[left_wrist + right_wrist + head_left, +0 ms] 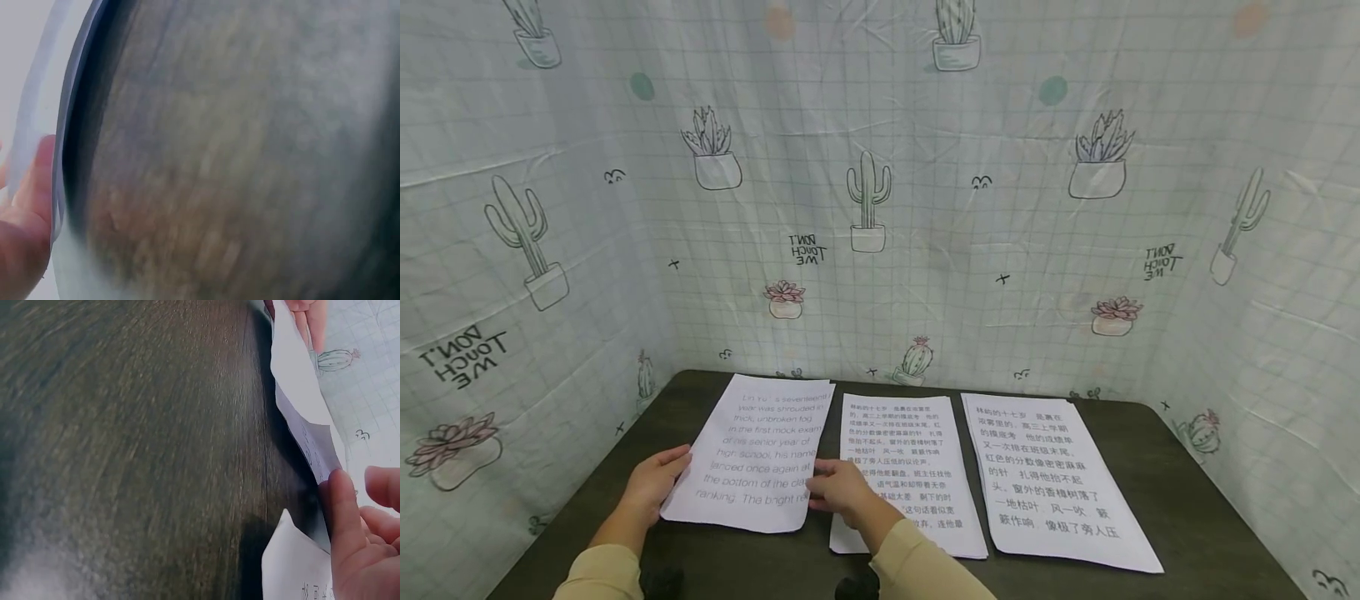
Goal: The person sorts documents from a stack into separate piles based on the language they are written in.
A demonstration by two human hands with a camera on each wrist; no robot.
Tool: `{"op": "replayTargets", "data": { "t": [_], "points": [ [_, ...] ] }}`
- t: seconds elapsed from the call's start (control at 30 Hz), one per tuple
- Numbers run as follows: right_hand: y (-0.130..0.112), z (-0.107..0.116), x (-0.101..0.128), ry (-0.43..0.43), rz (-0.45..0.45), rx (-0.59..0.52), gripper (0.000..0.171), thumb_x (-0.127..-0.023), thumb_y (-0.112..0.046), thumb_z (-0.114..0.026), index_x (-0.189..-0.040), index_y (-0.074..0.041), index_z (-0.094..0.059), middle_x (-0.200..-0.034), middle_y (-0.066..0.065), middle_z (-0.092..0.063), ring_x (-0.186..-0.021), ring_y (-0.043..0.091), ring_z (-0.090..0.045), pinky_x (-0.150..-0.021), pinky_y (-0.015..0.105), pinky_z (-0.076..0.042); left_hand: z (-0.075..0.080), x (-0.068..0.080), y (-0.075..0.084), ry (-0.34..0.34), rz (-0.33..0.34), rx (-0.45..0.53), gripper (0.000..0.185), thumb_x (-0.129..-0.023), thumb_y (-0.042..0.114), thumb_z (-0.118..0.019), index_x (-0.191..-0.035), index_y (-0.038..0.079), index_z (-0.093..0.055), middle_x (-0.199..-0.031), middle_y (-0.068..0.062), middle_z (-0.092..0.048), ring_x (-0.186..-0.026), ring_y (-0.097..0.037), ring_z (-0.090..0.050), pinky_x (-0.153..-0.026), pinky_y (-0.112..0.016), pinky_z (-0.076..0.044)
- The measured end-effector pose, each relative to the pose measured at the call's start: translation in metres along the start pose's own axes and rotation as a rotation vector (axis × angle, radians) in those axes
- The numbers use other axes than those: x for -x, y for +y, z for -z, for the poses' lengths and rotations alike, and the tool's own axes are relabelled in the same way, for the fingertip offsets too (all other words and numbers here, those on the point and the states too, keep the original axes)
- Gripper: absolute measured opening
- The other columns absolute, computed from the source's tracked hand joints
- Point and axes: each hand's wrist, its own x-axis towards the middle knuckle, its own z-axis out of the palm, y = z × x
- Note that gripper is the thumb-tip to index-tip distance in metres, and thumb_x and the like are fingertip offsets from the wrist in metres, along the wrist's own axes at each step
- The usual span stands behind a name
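Pale checked cloth (940,321) printed with potted cacti hangs behind and beside a dark wooden table (1172,492). From my end I see three lots of white paper across it. Leftmost is the English page (756,454), which both hands hold by its side edges; in the right wrist view I see it lifted off the wood. The left hand (649,487) grips the left edge, though I cannot tell how far its fingers curl underneath. The right hand (846,490) pinches the right edge, thumb and fingers nearly closed, and covers part of the middle Chinese page (910,467). Farther right, the larger-print Chinese page (1052,475) lies flat, untouched. I see cream sleeves (601,573) on both arms.
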Motion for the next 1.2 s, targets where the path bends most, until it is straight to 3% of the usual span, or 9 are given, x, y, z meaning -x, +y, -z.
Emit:
{"op": "replayTargets", "data": {
  "t": [0.2,0.37,0.7,0.93,1.2],
  "points": [
    [0.0,0.002,0.001,-0.015,-0.013,-0.019,0.048,-0.092,-0.003,-0.06,-0.136,0.01,-0.049,-0.112,0.016,-0.068,-0.098,0.023,-0.069,-0.078,0.034,-0.061,-0.001,0.003,0.004,-0.017,0.0,0.033,0.054,-0.104,0.024,-0.044,-0.149,-0.003,-0.032,-0.149,-0.032,-0.034,-0.131,-0.043,-0.042,-0.103,-0.052,-0.043],
    [-0.004,0.004,0.002,-0.03,-0.008,-0.027,0.05,-0.093,-0.005,-0.06,-0.138,0.011,-0.046,-0.115,0.019,-0.068,-0.102,0.027,-0.069,-0.082,0.037,-0.06,0.001,0.006,0.01,-0.042,-0.019,0.042,0.057,-0.103,0.022,-0.042,-0.152,-0.003,-0.025,-0.153,-0.032,-0.029,-0.139,-0.045,-0.033,-0.116,-0.058,-0.03],
    [-0.008,0.018,0.001,-0.068,0.02,-0.002,0.057,-0.092,-0.006,-0.061,-0.143,0.008,-0.041,-0.134,0.028,-0.055,-0.112,0.034,-0.063,-0.088,0.042,-0.058,0.0,0.013,0.027,-0.025,-0.05,0.039,0.066,-0.1,0.019,-0.047,-0.154,-0.002,-0.015,-0.158,-0.033,-0.012,-0.141,-0.051,-0.024,-0.118,-0.059,-0.024],
    [-0.008,0.045,0.006,-0.108,0.053,0.026,0.063,-0.091,-0.009,-0.061,-0.148,0.003,-0.037,-0.133,0.029,-0.055,-0.117,0.038,-0.061,-0.091,0.046,-0.057,-0.015,0.018,0.037,-0.082,-0.103,0.057,0.07,-0.097,0.006,-0.045,-0.155,-0.003,-0.008,-0.158,-0.034,-0.01,-0.143,-0.05,-0.021,-0.116,-0.058,-0.027],
    [-0.005,0.078,0.011,-0.078,0.046,0.059,0.06,-0.092,-0.01,-0.061,-0.147,0.003,-0.039,-0.13,0.026,-0.057,-0.114,0.033,-0.063,-0.09,0.042,-0.058,-0.048,0.025,0.049,-0.186,-0.147,0.053,0.067,-0.096,0.005,-0.047,-0.154,-0.004,-0.014,-0.156,-0.034,-0.02,-0.141,-0.048,-0.03,-0.114,-0.055,-0.034]
  ]
}}
